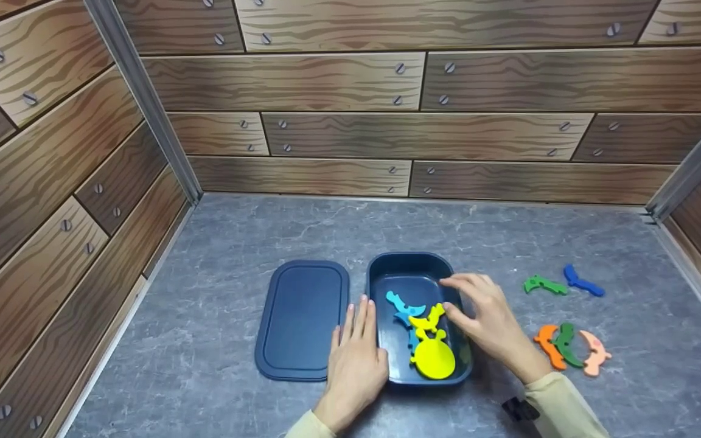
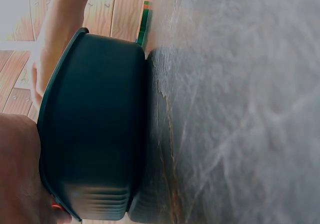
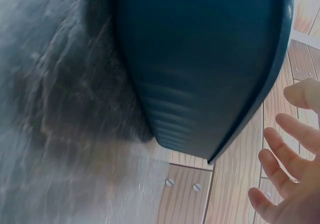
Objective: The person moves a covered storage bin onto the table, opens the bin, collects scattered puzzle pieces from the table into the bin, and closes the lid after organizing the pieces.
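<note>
A dark blue box (image 1: 411, 263) stands uncovered on the table, holding flat toy pieces. Inside it lie a large round yellow piece (image 1: 434, 360), a smaller yellow curved piece (image 1: 428, 319), a light blue piece (image 1: 406, 306) and a darker blue one (image 1: 412, 340), partly covered. My left hand (image 1: 356, 365) lies along the box's left wall with straight fingers. My right hand (image 1: 490, 313) is over the right rim, thumb tip close to the smaller yellow piece. In the right wrist view, the fingers (image 3: 282, 136) are spread and loosely bent, with nothing between them.
The box's flat blue lid (image 1: 302, 316) lies to its left, partly behind my left hand. Light green (image 1: 545, 285) and blue pieces (image 1: 583, 281) lie at right. Nearer are orange (image 1: 549, 347), dark green (image 1: 566, 345) and pink pieces (image 1: 595, 353). Wood-patterned walls (image 1: 350, 134) enclose the table.
</note>
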Motion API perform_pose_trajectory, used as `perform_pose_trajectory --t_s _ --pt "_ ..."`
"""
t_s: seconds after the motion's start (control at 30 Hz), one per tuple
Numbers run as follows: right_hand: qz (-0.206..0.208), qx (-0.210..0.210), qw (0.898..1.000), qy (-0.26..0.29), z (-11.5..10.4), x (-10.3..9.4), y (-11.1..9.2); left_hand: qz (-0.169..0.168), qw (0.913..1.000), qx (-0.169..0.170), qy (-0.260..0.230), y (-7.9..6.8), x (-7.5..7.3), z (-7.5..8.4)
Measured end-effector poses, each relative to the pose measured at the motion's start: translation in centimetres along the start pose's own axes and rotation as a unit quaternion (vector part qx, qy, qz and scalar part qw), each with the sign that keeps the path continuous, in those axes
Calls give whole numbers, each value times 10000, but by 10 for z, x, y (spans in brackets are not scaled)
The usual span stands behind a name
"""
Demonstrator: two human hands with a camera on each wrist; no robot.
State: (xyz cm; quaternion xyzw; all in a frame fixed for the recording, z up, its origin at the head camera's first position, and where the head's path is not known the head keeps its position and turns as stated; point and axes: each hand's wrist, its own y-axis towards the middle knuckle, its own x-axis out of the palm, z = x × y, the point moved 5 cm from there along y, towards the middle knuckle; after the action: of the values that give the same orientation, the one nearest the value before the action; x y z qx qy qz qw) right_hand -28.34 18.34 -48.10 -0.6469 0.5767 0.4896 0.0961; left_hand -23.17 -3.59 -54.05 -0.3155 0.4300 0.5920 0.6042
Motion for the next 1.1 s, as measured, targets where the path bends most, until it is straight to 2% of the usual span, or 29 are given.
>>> perform_pose_trajectory --t_s 0.3,0.6,0.83,0.93,1.1 --pt "225 -35 9997 -37 13 -13 -13 -3 10000 8 -14 -1 1 0" --pt "29 334 9994 -52 30 -26 -26 5 10000 -23 -2 1 0 0" --pt "66 197 9997 -160 41 -32 -38 99 9999 18 -53 0 -1 1" --pt "-51 231 9994 -260 44 -34 -42 125 9999 28 -57 0 -1 1" --pt "-528 579 9962 -379 53 -33 -50 70 10000 13 -42 -1 -1 1"
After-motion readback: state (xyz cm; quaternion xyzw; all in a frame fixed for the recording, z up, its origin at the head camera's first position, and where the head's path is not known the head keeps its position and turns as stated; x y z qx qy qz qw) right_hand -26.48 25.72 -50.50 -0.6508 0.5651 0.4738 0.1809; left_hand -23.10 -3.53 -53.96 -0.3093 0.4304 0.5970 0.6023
